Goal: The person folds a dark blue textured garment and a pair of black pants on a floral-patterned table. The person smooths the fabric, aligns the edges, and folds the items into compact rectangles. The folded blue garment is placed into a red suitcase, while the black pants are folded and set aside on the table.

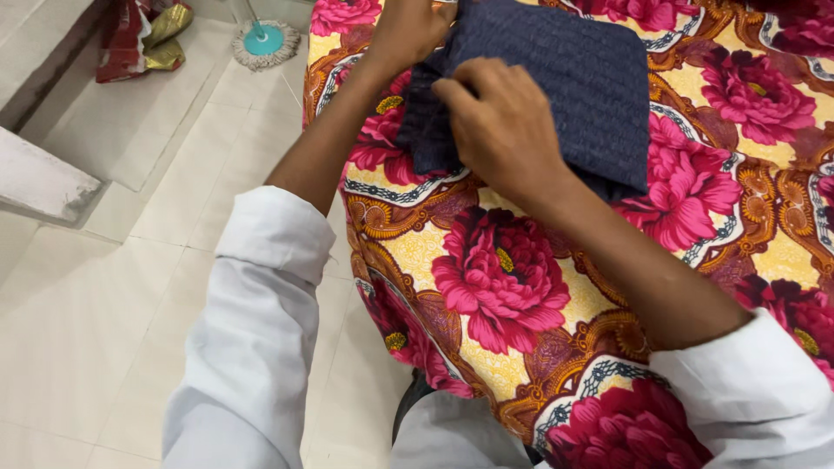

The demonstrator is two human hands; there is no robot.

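A folded dark blue textured cloth [573, 78] lies on a bed covered by a floral sheet [504, 278] with large pink flowers on yellow. My right hand [504, 126] rests on the cloth's near left corner, fingers curled and pinching its folded edge. My left hand [408, 30] grips the cloth's far left edge near the top of the view, partly cut off by the frame. Both arms wear rolled-up white sleeves.
Pale tiled floor [130, 287] runs along the left of the bed. A mop head with a teal hub [263, 42] lies at the top left, next to a red and gold bag [139, 35]. A white slab edge [43, 182] juts in from the left.
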